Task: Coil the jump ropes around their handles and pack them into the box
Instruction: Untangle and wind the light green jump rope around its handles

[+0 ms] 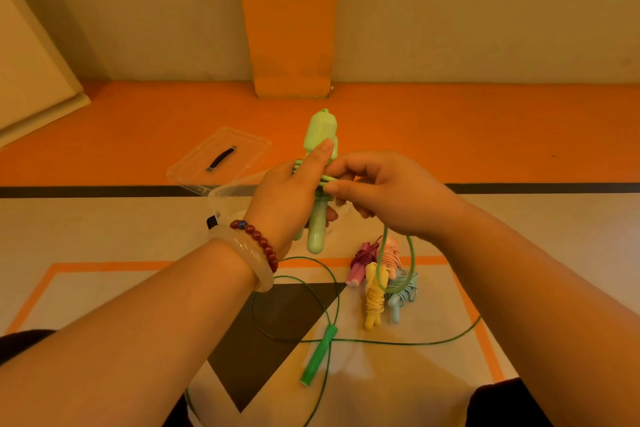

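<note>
My left hand [294,198] grips a pair of light green jump rope handles [320,135] held upright, its index finger lying along them. A few turns of light green rope are wound round the handles. My right hand [377,191] pinches that light green rope [410,253] right beside the coil; the rest of it hangs down in a loop. The clear plastic box [225,198] stands just behind my left hand, mostly hidden by it. A dark green jump rope [318,357] lies loose and uncoiled on the floor below my hands.
The box's clear lid [221,158] with a dark handle lies on the orange floor behind the box. Coiled ropes lie bundled to the right: maroon-wound pink [360,263], pale pink [393,253], yellow [374,298] and light blue [401,291]. A wall with an orange pillar [287,17] stands beyond.
</note>
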